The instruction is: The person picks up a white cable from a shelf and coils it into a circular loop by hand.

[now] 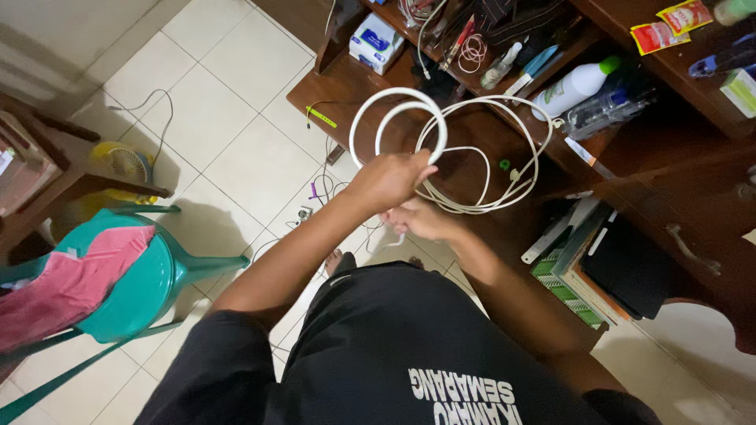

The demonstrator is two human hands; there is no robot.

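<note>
My left hand [390, 179] is closed around a thick white cable [402, 102] that stands up from the fist in two round loops. Just below and to the right, my right hand [421, 219] grips the same cable lower down. From both hands the thinner part of the white cable [520, 149] runs in several loose loops over the dark wooden desk [472, 138]. Both hands are held together in front of my chest, above the desk's near edge.
A white bottle with a green cap [576, 85], a clear plastic bottle [606, 110], a blue and white box [376, 41] and small clutter lie on the desk. Books [587, 271] are stacked on the lower right shelf. A teal plastic chair [142, 275] with pink cloth stands left on the tiled floor, beside a small yellow fan [124, 164].
</note>
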